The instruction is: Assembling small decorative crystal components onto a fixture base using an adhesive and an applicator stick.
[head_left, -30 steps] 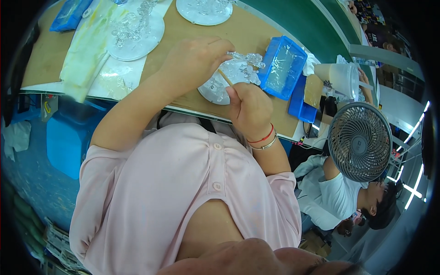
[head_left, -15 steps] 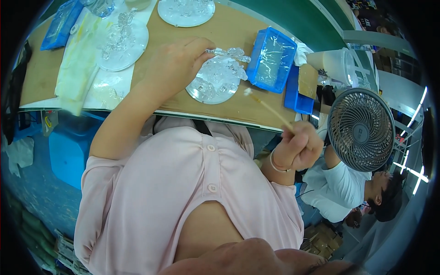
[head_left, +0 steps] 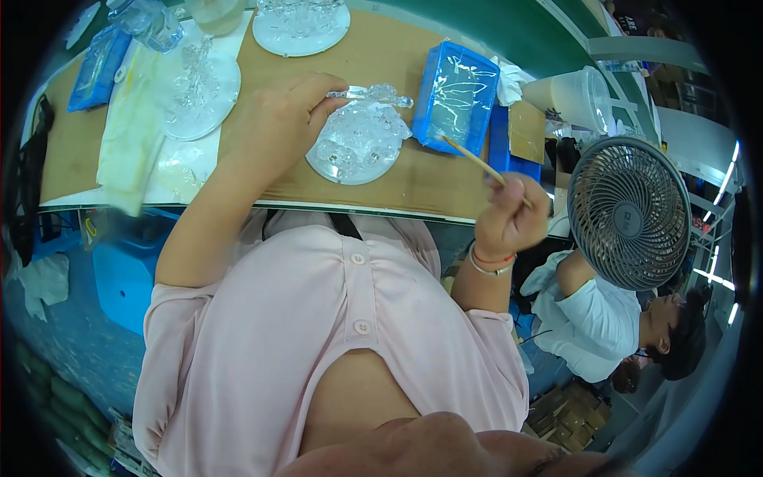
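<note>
My left hand (head_left: 288, 119) is closed on one end of a clear, knobbly plastic piece (head_left: 381, 96). It holds the piece level just above a round white plate (head_left: 350, 176) heaped with small clear parts (head_left: 350, 143). In my right hand (head_left: 515, 215), beyond the table's front edge, a thin wooden stick (head_left: 477, 162) is pinched between the fingers. The stick's far tip reaches the near edge of a blue tray (head_left: 426, 103) with a shiny clear surface inside; whether they touch I cannot tell.
More white plates (head_left: 302, 46) with clear parts stand behind and to the left. A stained cloth (head_left: 131, 131) and blue box (head_left: 99, 67) lie at left. Rightward are a translucent tub (head_left: 568, 99), cardboard piece (head_left: 528, 131), fan (head_left: 632, 215) and another person (head_left: 592, 326).
My right hand has moved up toward the table, bringing the stick's tip to the blue tray. The left hand still holds the clear piece; the whole view has shifted slightly.
</note>
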Action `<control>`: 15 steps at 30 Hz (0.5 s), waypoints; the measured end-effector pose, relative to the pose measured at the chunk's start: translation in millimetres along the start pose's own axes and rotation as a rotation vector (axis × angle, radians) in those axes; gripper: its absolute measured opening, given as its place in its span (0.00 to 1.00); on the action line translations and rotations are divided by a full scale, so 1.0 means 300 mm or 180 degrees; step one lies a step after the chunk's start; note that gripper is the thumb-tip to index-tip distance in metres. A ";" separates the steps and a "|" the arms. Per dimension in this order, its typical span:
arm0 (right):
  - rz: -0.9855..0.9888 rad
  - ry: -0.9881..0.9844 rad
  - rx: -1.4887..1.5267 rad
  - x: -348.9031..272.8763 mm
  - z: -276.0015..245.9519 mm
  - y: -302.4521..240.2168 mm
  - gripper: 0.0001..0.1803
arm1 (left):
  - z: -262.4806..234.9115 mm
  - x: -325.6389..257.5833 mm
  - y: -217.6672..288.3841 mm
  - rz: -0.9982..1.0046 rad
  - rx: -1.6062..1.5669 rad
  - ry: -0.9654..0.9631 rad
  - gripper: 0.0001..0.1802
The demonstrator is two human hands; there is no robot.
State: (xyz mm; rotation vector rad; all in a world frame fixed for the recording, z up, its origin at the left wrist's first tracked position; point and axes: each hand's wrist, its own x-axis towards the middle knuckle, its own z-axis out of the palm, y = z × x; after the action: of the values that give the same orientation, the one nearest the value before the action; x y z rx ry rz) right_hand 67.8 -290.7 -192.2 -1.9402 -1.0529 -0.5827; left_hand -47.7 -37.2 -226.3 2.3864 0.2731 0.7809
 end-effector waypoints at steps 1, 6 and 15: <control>-0.0011 0.0105 0.0160 -0.010 -0.019 -0.023 0.12 | -0.001 -0.001 0.001 -0.0011 0.0018 -0.0009 0.08; -0.0590 -0.0204 0.1071 -0.047 -0.007 -0.097 0.11 | -0.004 0.000 0.004 0.0067 -0.0018 -0.0019 0.08; -0.1134 -0.1162 0.0847 -0.017 0.215 -0.123 0.06 | 0.000 -0.001 -0.001 0.0112 -0.0185 0.0024 0.07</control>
State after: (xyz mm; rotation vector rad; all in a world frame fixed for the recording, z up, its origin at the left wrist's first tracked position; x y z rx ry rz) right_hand 34.5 -227.8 -214.5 -1.6677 -1.6392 -0.2588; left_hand -48.1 -37.1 -226.7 2.3399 0.2093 0.8031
